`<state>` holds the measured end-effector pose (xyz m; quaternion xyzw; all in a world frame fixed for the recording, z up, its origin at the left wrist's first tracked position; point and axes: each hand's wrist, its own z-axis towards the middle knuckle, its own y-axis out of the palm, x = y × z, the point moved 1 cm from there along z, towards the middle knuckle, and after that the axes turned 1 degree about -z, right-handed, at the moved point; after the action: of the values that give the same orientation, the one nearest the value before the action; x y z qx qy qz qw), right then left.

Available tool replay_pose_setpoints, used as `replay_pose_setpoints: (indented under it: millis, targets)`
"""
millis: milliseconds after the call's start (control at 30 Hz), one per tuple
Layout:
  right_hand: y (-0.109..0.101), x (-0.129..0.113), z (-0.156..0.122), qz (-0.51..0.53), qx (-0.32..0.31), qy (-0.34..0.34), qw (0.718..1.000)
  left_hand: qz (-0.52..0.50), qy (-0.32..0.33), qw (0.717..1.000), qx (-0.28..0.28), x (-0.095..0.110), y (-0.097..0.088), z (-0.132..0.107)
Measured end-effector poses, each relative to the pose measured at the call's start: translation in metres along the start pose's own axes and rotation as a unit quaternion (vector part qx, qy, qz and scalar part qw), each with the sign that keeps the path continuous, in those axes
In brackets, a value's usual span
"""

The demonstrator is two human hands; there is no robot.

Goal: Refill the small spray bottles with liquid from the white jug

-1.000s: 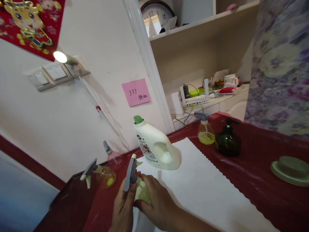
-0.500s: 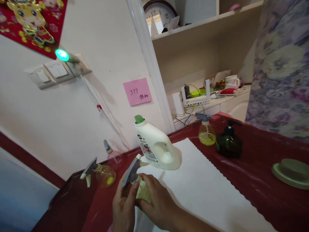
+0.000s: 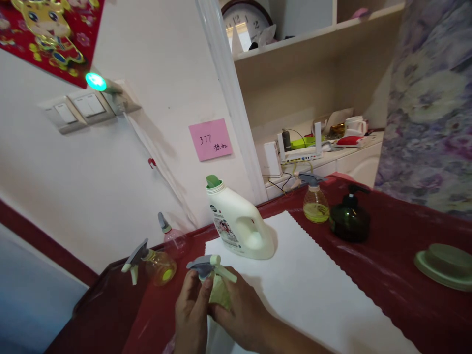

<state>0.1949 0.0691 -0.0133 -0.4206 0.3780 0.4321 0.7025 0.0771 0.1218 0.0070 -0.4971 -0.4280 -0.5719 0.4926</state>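
Head view: left hand (image 3: 191,314) and right hand (image 3: 239,307) were both narrow, closed on a small pale-green spray bottle (image 3: 220,294) held low over the near edge of a white scalloped sheet (image 3: 317,290). Grey trigger head (image 3: 201,263) sat on top, nozzle pointing left; cannot tell if it was threaded on, since fingers hid the neck. Grip looked chosen to pin the bottle between both hands and keep the head level. White detergent jug (image 3: 239,228) stood on the sheet, green cap up. Amber spray bottle (image 3: 160,268) appeared to lie on its side on the red-covered surface (image 3: 391,265), left of the sheet; yellow spray bottle (image 3: 315,205) and dark green pump bottle (image 3: 350,220) stood upright further back, well clear of the hands.
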Motion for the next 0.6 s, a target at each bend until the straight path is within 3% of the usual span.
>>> replay_pose_setpoints:
  millis: [133,300,400,600]
  targets:
    - [0.0028,0.0020,-0.0007,0.045,0.016,0.012,0.999,-0.031,-0.001,0.999,0.035,-0.0024,-0.0024,-0.0005]
    - [0.0058,0.0046,-0.0022,0.039,0.013,0.012,0.999,0.019,-0.018,0.999,0.024,-0.0043,-0.0049,-0.0017]
    - [0.0061,0.0034,-0.0027,0.029,0.005,0.010,1.000,-0.020,-0.019,1.000,0.007,-0.0028,-0.0024,-0.0026]
    - [0.0033,-0.0004,-0.0017,0.023,0.005,0.012,1.000,0.012,0.071,0.997,0.007,0.0018,0.0018,0.0015]
